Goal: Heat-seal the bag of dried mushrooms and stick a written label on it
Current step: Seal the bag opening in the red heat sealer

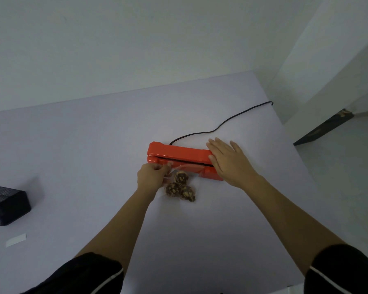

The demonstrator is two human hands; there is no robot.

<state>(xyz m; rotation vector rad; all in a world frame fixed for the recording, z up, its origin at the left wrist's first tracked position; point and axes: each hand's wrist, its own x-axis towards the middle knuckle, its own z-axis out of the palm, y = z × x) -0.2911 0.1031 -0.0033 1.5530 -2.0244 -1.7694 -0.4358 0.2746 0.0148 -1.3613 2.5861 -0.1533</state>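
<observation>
On the pale table (94, 145) in front of you, a little right of the middle, lies the red heat sealer (179, 154). Its long axis runs from left to right, and its right end sits slightly nearer to you than the left one. A black cord (221, 124) leaves its back side and goes away over the far right edge of the table. The clear bag (197, 174) lies just in front of the sealer, and its long axis goes across the sealer's. Its mouth points away from you and reaches the dark slot between the sealer's upper bar and its base. Its bottom points toward you, with three brown dried mushrooms (180, 188) gathered there. How deep the mouth goes into the slot I cannot tell. Your left hand (150, 177) has its fingers curled and pinches the left upper edge of the bag, close to the slot. Your right hand (229, 162) lies palm down on the right end of the sealer's upper bar, with the fingers straight and spread, gripping nothing. Far to the left stands a black mesh holder (11, 206), and nearer to you a small white label (16, 239) lies flat on the table, well apart from the bag.
</observation>
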